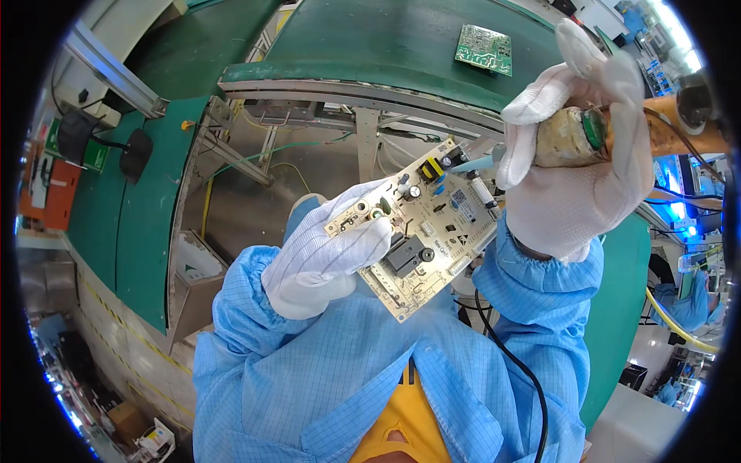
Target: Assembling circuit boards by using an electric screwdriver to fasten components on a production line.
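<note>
Both hands on it: circuit board [421, 228] between left hand [328, 258] and right hand [575, 166].

Both forearms in blue sleeves were raised before the chest, white-gloved left hand [328, 251] pinched closed at centre, white-gloved right hand [579, 166] higher, fist clenched.

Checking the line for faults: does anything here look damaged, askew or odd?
Nothing stands out. The left hand holds a cream circuit board tilted, its parts seated. The right hand grips a worn, stained tool. A green board lies flat on the belt.
</note>
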Action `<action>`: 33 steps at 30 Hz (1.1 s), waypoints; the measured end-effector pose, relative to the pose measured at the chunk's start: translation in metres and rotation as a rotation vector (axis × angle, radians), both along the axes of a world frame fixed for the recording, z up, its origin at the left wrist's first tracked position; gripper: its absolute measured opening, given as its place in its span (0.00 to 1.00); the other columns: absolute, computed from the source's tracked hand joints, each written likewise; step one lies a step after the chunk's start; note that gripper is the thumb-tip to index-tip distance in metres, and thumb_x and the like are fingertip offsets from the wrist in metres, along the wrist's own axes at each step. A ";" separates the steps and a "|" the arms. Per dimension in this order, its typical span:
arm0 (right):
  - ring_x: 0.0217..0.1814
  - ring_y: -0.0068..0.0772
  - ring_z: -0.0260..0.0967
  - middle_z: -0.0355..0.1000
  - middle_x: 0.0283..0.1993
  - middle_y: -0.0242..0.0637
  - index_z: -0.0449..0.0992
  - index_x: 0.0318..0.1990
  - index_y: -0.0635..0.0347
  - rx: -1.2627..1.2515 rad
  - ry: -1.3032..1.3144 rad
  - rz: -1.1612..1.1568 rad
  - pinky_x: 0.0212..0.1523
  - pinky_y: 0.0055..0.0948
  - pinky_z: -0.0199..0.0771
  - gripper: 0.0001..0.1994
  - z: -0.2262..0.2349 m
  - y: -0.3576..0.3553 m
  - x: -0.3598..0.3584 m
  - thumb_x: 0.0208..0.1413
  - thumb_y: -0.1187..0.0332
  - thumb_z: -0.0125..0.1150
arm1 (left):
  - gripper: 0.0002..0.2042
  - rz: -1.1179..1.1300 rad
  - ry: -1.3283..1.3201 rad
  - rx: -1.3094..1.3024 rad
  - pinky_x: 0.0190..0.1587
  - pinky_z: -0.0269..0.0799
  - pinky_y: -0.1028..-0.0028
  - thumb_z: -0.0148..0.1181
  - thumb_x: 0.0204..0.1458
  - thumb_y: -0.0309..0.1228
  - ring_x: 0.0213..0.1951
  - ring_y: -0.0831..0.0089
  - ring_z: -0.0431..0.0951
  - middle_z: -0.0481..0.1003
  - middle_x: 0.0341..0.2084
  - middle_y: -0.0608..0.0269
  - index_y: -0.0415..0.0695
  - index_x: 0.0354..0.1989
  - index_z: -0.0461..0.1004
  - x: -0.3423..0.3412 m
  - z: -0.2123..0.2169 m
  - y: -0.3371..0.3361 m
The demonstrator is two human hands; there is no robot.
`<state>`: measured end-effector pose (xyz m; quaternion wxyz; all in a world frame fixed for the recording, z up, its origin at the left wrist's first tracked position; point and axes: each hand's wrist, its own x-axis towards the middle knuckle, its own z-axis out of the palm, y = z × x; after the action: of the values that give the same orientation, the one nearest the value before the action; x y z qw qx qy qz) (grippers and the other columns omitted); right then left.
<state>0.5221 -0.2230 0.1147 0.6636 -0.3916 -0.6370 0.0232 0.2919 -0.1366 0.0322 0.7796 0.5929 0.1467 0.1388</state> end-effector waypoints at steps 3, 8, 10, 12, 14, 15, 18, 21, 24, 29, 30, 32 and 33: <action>0.19 0.26 0.66 0.71 0.32 0.47 0.61 0.59 0.79 0.015 0.092 0.130 0.18 0.22 0.73 0.26 0.001 -0.001 0.000 0.67 0.62 0.29 | 0.28 0.015 0.011 -0.004 0.49 0.75 0.62 0.57 0.52 0.16 0.51 0.47 0.74 0.68 0.55 0.41 0.54 0.62 0.65 -0.002 -0.005 0.001; 0.20 0.26 0.67 0.71 0.32 0.48 0.62 0.59 0.80 0.032 0.215 0.307 0.16 0.22 0.70 0.26 0.005 -0.002 -0.006 0.68 0.62 0.29 | 0.26 0.059 -0.031 0.092 0.49 0.75 0.64 0.55 0.55 0.17 0.51 0.47 0.74 0.68 0.55 0.41 0.53 0.62 0.64 -0.005 -0.009 0.000; 0.19 0.27 0.66 0.71 0.31 0.48 0.62 0.59 0.80 -0.019 0.263 -0.115 0.15 0.22 0.70 0.26 0.009 -0.004 -0.020 0.67 0.63 0.28 | 0.26 0.061 -0.056 0.089 0.48 0.75 0.64 0.55 0.55 0.17 0.50 0.47 0.74 0.68 0.55 0.41 0.52 0.62 0.64 -0.006 -0.007 -0.001; 0.18 0.28 0.65 0.70 0.31 0.48 0.63 0.58 0.80 -0.043 0.284 -0.327 0.14 0.23 0.70 0.26 0.011 -0.007 -0.027 0.67 0.63 0.28 | 0.23 0.079 -0.014 0.068 0.49 0.74 0.66 0.54 0.57 0.20 0.50 0.51 0.75 0.69 0.54 0.44 0.49 0.62 0.64 -0.008 -0.002 -0.004; 0.17 0.27 0.65 0.70 0.31 0.48 0.63 0.58 0.79 -0.095 0.211 -0.383 0.14 0.22 0.70 0.26 0.012 -0.011 -0.031 0.67 0.64 0.28 | 0.22 0.086 0.006 0.057 0.49 0.74 0.67 0.54 0.58 0.21 0.50 0.53 0.75 0.69 0.54 0.45 0.47 0.62 0.63 -0.007 -0.001 -0.005; 0.17 0.27 0.65 0.70 0.31 0.49 0.63 0.58 0.79 -0.121 0.174 -0.408 0.14 0.21 0.70 0.25 0.013 -0.012 -0.033 0.67 0.64 0.28 | 0.21 0.067 -0.057 -0.077 0.49 0.73 0.68 0.54 0.59 0.23 0.49 0.57 0.75 0.70 0.53 0.47 0.44 0.62 0.63 -0.006 -0.001 -0.005; 0.16 0.27 0.64 0.70 0.32 0.50 0.64 0.58 0.78 -0.199 0.063 -0.482 0.15 0.20 0.71 0.25 0.016 -0.014 -0.036 0.67 0.65 0.28 | 0.21 0.032 -0.185 -0.345 0.50 0.72 0.71 0.54 0.60 0.27 0.49 0.66 0.76 0.72 0.52 0.51 0.39 0.61 0.63 -0.005 0.002 -0.005; 0.16 0.27 0.64 0.71 0.33 0.51 0.64 0.58 0.77 -0.181 0.069 -0.439 0.15 0.19 0.72 0.24 0.013 -0.012 -0.033 0.67 0.65 0.28 | 0.23 0.100 -0.045 -0.056 0.52 0.70 0.76 0.54 0.61 0.33 0.48 0.77 0.74 0.73 0.51 0.57 0.33 0.60 0.62 -0.007 0.009 -0.008; 0.16 0.28 0.65 0.72 0.35 0.54 0.66 0.57 0.75 -0.051 0.198 -0.232 0.14 0.20 0.73 0.23 0.009 -0.010 -0.030 0.67 0.66 0.30 | 0.22 0.066 -0.073 -0.211 0.52 0.70 0.77 0.54 0.61 0.33 0.48 0.78 0.74 0.74 0.50 0.58 0.34 0.61 0.62 -0.006 0.012 -0.006; 0.15 0.28 0.66 0.72 0.38 0.56 0.67 0.57 0.73 0.076 0.329 -0.012 0.13 0.21 0.73 0.22 0.005 -0.006 -0.026 0.67 0.66 0.31 | 0.21 0.070 -0.116 -0.364 0.51 0.70 0.78 0.53 0.62 0.32 0.47 0.79 0.74 0.75 0.49 0.59 0.35 0.61 0.63 -0.005 0.012 -0.008; 0.15 0.28 0.66 0.72 0.37 0.56 0.67 0.57 0.73 0.072 0.335 -0.012 0.13 0.21 0.73 0.23 0.005 -0.006 -0.026 0.67 0.66 0.31 | 0.21 0.071 -0.116 -0.365 0.51 0.70 0.78 0.53 0.62 0.32 0.47 0.79 0.74 0.75 0.49 0.59 0.35 0.61 0.63 -0.005 0.011 -0.008; 0.15 0.27 0.65 0.72 0.37 0.55 0.67 0.58 0.73 0.066 0.345 -0.013 0.13 0.21 0.72 0.23 0.006 -0.007 -0.026 0.66 0.65 0.31 | 0.21 0.140 0.018 -0.203 0.50 0.71 0.77 0.51 0.62 0.31 0.46 0.78 0.75 0.75 0.48 0.58 0.35 0.61 0.63 -0.005 0.008 -0.007; 0.15 0.27 0.65 0.72 0.36 0.55 0.66 0.58 0.73 0.064 0.350 -0.013 0.13 0.21 0.72 0.23 0.006 -0.007 -0.026 0.66 0.65 0.31 | 0.20 0.173 0.085 -0.121 0.50 0.72 0.76 0.51 0.62 0.31 0.46 0.78 0.75 0.75 0.48 0.58 0.35 0.61 0.63 -0.004 0.006 -0.006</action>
<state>0.4960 -0.2303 0.1206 0.7765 -0.3644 -0.5098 0.0665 0.2879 -0.1427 0.0381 0.7922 0.5350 0.2386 0.1713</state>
